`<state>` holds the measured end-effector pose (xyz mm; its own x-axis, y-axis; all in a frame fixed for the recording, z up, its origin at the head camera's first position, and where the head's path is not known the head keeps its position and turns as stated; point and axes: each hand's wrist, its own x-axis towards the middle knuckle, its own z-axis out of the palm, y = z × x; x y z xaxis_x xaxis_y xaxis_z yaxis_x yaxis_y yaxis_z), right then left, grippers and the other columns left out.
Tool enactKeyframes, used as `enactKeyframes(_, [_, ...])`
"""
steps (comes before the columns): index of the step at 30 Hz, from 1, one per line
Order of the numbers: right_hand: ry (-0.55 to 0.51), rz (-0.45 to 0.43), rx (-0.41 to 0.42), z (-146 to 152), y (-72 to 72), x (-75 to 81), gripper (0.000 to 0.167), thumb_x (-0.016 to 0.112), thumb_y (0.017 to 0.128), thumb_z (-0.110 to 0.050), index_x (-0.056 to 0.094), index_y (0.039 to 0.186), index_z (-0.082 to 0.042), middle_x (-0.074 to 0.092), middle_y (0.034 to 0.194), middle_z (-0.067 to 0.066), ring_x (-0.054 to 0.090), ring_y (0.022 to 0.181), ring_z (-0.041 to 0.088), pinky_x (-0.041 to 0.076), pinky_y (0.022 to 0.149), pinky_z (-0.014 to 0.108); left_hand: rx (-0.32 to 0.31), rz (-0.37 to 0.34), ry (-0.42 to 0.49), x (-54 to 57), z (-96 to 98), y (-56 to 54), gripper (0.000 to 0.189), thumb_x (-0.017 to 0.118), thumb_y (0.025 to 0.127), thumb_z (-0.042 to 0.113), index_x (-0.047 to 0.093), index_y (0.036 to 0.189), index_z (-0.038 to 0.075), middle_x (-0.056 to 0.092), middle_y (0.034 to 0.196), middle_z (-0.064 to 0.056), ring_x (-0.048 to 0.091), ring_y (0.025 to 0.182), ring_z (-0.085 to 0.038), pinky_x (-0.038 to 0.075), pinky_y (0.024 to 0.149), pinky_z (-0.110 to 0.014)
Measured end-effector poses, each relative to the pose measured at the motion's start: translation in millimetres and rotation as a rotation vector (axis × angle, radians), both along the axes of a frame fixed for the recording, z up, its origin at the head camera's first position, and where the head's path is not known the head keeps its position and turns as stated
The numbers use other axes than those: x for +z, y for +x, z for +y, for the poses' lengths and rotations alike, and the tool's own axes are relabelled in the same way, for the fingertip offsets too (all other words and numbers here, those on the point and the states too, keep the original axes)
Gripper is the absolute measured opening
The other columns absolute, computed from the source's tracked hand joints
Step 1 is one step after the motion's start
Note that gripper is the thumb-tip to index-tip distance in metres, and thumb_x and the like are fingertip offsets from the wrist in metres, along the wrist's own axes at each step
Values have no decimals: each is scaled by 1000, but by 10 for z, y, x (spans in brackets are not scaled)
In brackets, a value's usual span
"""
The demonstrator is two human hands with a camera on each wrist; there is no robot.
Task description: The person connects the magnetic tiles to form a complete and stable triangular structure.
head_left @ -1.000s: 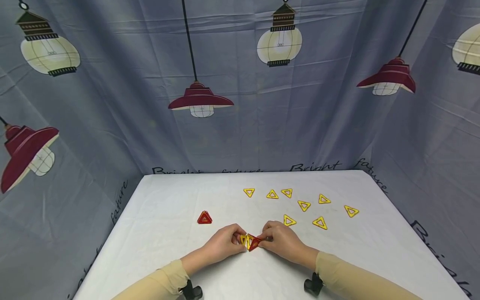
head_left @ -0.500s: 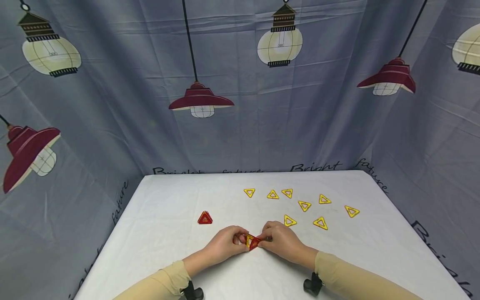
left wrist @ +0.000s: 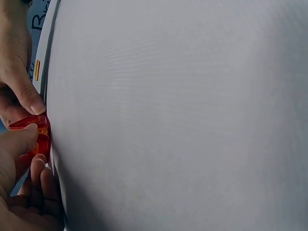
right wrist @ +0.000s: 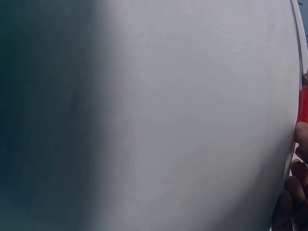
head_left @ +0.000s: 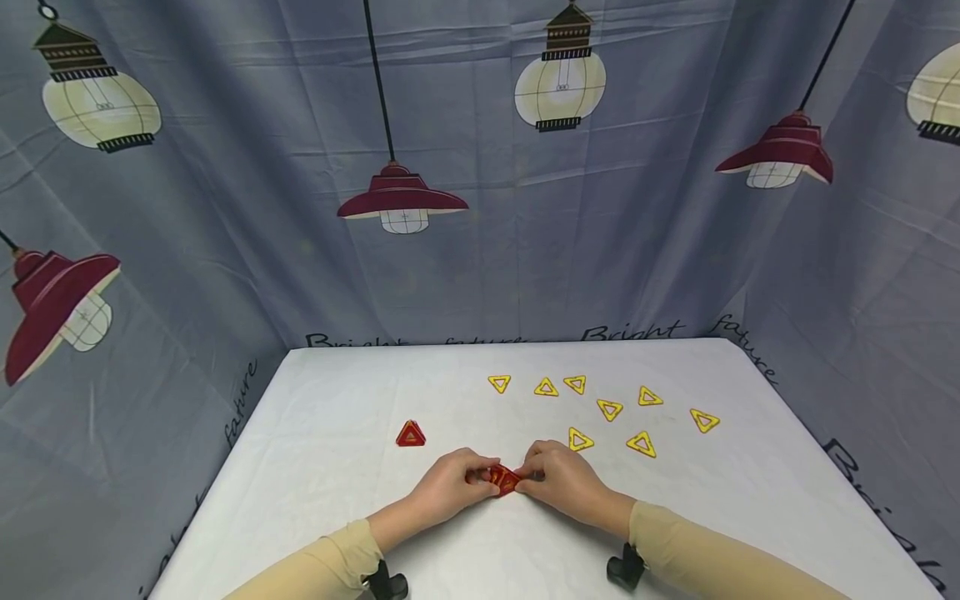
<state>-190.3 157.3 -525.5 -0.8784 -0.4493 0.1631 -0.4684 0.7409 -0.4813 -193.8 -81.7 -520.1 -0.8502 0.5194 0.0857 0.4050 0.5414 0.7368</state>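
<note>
Near the front middle of the table, both hands pinch a small block of red see-through triangular tiles (head_left: 505, 480). My left hand (head_left: 446, 486) grips its left end between thumb and fingers, and my right hand (head_left: 568, 482) pinches the right corner. In the left wrist view, the red tiles (left wrist: 43, 139) show orange-yellow inside, under the left thumb. Only the edge of the red tiles (right wrist: 303, 106) and some right-hand fingers (right wrist: 302, 137) show in the right wrist view. A second red block, pyramid-like (head_left: 410, 434), stands to the left.
Several yellow triangular frames (head_left: 609, 410) lie scattered behind and right of the hands; the nearest frame (head_left: 579, 440) lies just behind the right hand. A white cloth covers the table (head_left: 315, 467). A grey-blue curtain (head_left: 480, 283) with printed lamps hangs behind.
The yellow tiles seen between the hands a second ago are now covered by red ones. My left hand has shifted slightly right, closer to the right hand, which has stayed put.
</note>
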Motion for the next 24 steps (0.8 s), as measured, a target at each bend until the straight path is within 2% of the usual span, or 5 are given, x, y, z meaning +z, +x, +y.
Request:
enactKeyframes(13, [29,74,7,-4,33,-2,18,87,83,-27,85,99,-19,57,87,-20,50,78,-1,47,66,22,10,-22,31,8,13,8,34,81,90,21,76,120,6,62,84,14,55,73,0,47,64,-20])
enactKeyframes(19, [23,66,21,-3,37,7,20,86,84,-26,84,101,-18,57,88,-19,48,77,0,46,65,22,-31,25,6,-1,6,0,45,81,90,25,71,131,11,62,86,13,54,73,0,47,64,-20])
enactKeyframes(24, [35,72,16,-2,36,3,21,86,84,-28,84,103,-19,57,88,-19,47,76,0,45,65,22,-32,46,9,-6,9,11,40,79,92,26,73,129,11,68,94,10,55,77,0,48,67,-21])
